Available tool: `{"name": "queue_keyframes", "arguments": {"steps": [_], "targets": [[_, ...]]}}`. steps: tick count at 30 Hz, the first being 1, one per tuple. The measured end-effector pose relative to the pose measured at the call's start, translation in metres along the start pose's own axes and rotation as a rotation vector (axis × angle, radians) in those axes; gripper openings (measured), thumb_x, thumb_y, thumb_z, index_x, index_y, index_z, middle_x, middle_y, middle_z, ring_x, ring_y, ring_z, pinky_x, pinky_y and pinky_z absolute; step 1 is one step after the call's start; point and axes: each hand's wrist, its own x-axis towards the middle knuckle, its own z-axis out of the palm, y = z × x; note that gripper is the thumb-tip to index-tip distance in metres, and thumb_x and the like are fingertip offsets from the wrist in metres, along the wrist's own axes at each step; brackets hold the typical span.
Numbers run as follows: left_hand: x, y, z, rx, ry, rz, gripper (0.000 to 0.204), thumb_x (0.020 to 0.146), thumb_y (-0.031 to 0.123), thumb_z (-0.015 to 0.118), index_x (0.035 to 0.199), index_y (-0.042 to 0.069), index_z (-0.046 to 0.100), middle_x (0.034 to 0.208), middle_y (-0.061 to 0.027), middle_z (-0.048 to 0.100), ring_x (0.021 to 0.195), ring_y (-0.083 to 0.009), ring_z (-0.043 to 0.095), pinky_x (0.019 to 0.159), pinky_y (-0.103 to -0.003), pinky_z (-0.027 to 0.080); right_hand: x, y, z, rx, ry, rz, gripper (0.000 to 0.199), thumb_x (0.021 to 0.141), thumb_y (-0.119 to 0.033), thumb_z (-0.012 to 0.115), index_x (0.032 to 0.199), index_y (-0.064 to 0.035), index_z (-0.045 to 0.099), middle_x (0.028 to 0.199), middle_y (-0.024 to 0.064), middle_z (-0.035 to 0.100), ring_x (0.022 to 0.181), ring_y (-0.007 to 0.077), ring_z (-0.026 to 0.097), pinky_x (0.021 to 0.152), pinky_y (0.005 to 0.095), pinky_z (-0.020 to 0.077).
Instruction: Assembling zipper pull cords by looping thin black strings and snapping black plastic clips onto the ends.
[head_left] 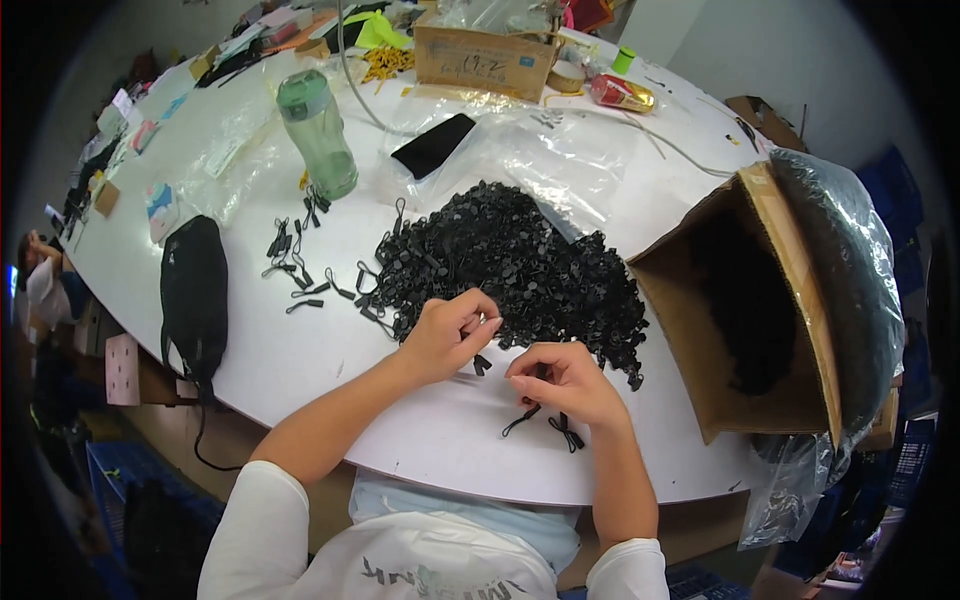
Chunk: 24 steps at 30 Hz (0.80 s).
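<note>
Small black parts (510, 265) lay in one wide heap on the white bench (420, 440). The left hand (455, 335) was at the near edge of this heap, with curled fingers and only a narrow gap between thumb and forefinger; I could not tell whether it held something. The right hand (565, 385) was on the near side of the heap, toward its right, also curled, with fingertips close to the thumb; what it held, I could not tell. Just below this hand, black corded pieces (574, 438) showed on the near side of the heap. To the left of the heap, loose loop pieces (281, 240) were scattered, and farther left lay a black pouch (195, 300). Behind the heap, toward its left, stood a green translucent bottle (320, 135). Behind the heap were also a flat black rectangular thing (433, 145) and a clear plastic bag (570, 160). To the right of the heap, an open cardboard box (690, 330) showed black contents. Well behind the heap lay a red can (622, 92).
</note>
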Motion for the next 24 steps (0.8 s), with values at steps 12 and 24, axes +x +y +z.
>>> {"name": "queue_keyframes", "arguments": {"steps": [12, 24], "targets": [[-0.001, 0.000, -0.001, -0.010, 0.110, -0.063, 0.005, 0.084, 0.002, 0.062, 0.085, 0.002, 0.057, 0.051, -0.0021, 0.045, 0.043, -0.0074, 0.039, 0.044, -0.023, 0.032, 0.015, 0.008, 0.009, 0.456, 0.369, -0.377, 0.039, 0.072, 0.014, 0.066, 0.108, 0.0083, 0.055, 0.105, 0.0143, 0.058, 0.103, 0.0249, 0.062, 0.089, 0.0310, 0.0530], [-0.001, -0.004, 0.002, -0.001, 0.104, -0.045, 0.005, 0.083, 0.002, 0.062, 0.083, 0.002, 0.057, 0.049, -0.0004, 0.042, 0.042, -0.0069, 0.036, 0.043, -0.023, 0.030, 0.008, 0.009, 0.012, 0.394, 0.647, -0.326, 0.015, 0.093, -0.006, 0.055, 0.097, 0.0068, 0.061, 0.080, 0.0131, 0.065, 0.075, 0.0206, 0.068, 0.066, 0.0261, 0.0560]]}}
